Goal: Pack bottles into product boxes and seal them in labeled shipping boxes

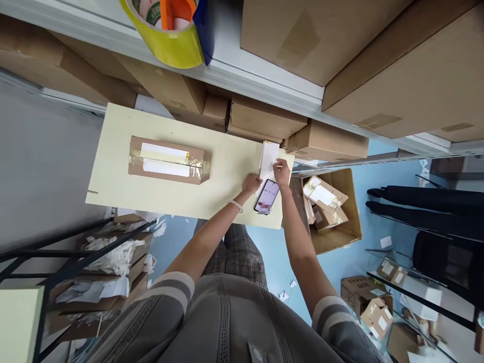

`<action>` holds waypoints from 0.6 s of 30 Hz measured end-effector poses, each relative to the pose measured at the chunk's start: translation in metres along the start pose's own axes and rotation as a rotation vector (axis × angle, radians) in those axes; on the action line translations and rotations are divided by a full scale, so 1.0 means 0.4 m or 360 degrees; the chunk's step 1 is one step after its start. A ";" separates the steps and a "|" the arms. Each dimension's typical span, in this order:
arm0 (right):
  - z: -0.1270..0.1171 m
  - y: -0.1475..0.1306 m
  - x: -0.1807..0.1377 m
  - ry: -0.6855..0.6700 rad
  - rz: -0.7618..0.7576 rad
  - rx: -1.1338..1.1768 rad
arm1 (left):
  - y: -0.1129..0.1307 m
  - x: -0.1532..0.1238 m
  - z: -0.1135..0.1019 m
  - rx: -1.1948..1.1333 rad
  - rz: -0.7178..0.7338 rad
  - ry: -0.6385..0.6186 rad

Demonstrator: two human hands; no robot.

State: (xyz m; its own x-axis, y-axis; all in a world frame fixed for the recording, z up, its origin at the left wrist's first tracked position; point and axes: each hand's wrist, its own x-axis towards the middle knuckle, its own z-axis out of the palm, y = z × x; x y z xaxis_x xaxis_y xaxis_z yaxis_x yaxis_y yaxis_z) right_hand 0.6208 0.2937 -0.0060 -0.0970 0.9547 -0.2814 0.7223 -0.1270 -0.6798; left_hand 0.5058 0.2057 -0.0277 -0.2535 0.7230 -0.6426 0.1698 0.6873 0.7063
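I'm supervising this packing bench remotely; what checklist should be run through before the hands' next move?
1. Left hand at the edge of the white paper slips: ok.
2. Right hand on the slips: ok.
3. Single slip separated from the stack: cannot tell.
4. Phone lying flat on the table, screen lit: ok.
5. Taped parcel apart from both hands: ok.
6. Open carton standing beside the table: ok.
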 end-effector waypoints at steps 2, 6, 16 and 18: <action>0.014 -0.021 0.035 -0.0041 -0.0087 -0.0116 | 0.005 -0.008 0.001 0.0091 -0.0012 0.0069; 0.033 -0.056 0.081 -0.0285 -0.0150 -0.0347 | -0.004 -0.018 -0.027 0.0286 -0.0084 0.0274; 0.135 -0.131 0.085 -0.0517 0.0118 -0.0876 | -0.098 -0.030 -0.131 0.0445 0.0117 0.0440; 0.151 -0.137 0.081 -0.0470 0.0159 -0.0942 | -0.102 -0.033 -0.119 0.0437 0.0201 0.0507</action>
State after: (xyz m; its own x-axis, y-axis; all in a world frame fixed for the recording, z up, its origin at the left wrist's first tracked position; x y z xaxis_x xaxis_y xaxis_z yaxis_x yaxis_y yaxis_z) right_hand 0.5367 0.3153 -0.0188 -0.1325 0.8216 -0.5545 0.9832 0.0383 -0.1783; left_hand 0.4568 0.1647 -0.0339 -0.4884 0.7743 -0.4024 0.4541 0.6193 0.6406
